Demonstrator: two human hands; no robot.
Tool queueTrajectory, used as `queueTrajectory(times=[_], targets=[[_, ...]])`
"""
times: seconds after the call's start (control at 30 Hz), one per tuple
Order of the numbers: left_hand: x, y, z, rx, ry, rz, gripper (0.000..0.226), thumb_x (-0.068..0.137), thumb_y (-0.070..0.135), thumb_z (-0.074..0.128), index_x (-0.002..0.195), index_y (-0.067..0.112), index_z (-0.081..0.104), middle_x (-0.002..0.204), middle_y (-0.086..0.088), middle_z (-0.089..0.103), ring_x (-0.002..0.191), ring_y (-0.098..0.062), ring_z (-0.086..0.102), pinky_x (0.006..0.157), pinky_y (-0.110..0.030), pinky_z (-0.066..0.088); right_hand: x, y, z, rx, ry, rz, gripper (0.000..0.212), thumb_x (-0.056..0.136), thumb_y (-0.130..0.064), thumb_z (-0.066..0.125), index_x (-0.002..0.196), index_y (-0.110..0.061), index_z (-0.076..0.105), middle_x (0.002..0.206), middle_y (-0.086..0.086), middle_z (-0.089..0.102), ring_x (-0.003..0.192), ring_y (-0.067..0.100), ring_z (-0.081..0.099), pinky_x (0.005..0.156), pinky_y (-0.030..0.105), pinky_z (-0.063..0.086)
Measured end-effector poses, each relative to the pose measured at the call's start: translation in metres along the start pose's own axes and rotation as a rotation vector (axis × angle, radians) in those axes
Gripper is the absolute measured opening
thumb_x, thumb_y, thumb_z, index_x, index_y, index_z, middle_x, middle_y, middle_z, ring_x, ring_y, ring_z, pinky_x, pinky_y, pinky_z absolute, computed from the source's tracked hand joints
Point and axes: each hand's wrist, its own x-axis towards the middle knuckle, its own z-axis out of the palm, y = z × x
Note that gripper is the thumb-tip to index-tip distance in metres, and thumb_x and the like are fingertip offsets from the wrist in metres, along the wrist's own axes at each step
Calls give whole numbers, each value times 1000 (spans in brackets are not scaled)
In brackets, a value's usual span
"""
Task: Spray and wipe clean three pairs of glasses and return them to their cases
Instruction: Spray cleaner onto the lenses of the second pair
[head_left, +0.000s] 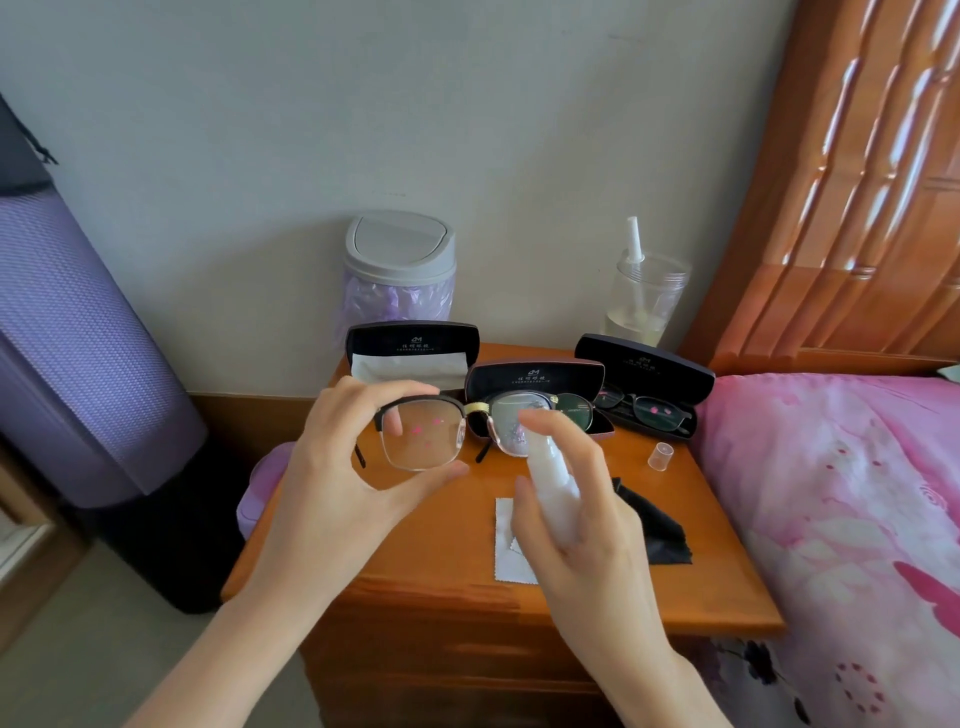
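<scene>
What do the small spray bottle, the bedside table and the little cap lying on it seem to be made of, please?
The spray bottle looks like frosted, translucent white plastic; it glows milky. The bedside table seems wood under glossy orange varnish, with grain streaks and sheen. The cap is probably clear plastic: the tabletop's colour shows through it.
</scene>
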Motion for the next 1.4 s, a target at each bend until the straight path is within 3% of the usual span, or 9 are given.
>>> queueTrajectory(times=[0.3,0.53,0.63,0.73,0.83,1.03,1.27,1.33,1.4], targets=[[-5,6,5,22,14,-5,51,69,53,68,113,29,61,86,10,48,85,-10,52,85,-17,41,-1,-8,14,44,-44,-17,35,91,-30,44,122,-43,37,71,-39,52,43,2,45,48,3,28],[-4,9,3,32,14,-14,52,67,47,77,111,24,63,91,12,51,86,-11,52,87,-11,38,2,2,-3,48,114,-33,40,92,-29,47,130,-40,37,79,-17,56,56,-4,50,53,6,31],[-4,8,1,32,12,-27,56,64,50,79,110,24,63,89,10,50,89,-12,53,87,-7,37,7,26,-25,19,186,101,47,97,-18,46,133,-44,29,74,-6,53,53,16,46,51,22,39],[-4,6,-2,31,25,-37,56,66,52,73,111,22,63,86,8,50,88,-14,54,85,-1,35,6,61,-50,-93,211,244,50,96,-15,51,133,-39,27,69,-9,49,55,10,47,55,14,39],[-3,5,-5,25,39,-55,58,66,56,69,112,21,62,85,8,49,89,-13,53,85,1,33,0,81,-68,-172,223,393,50,95,-20,54,136,-31,27,80,-3,51,61,7,50,58,22,39],[-1,4,-10,-11,64,-103,60,62,46,80,112,20,62,85,5,50,91,-14,54,85,-3,35,-3,95,-71,-220,164,571,54,96,-15,52,141,-23,24,107,6,50,85,24,54,71,32,39],[-2,5,-11,-17,66,-99,57,63,44,74,113,19,62,86,8,51,90,-13,53,85,-2,35,-7,98,-70,-231,159,672,61,92,-19,59,143,-15,26,127,18,53,105,28,52,83,37,42],[-1,6,-11,-22,64,-100,57,63,46,72,113,19,62,86,8,51,90,-13,53,85,-2,36,-11,93,-68,-265,198,648,72,88,-21,65,146,-14,23,143,14,39,129,28,39,101,40,36],[-1,6,-12,-23,64,-100,57,63,46,72,113,20,62,86,8,51,90,-13,53,84,-2,36,-15,85,-67,-340,280,562,76,85,-22,67,147,-14,23,147,10,32,136,23,26,106,41,29]])
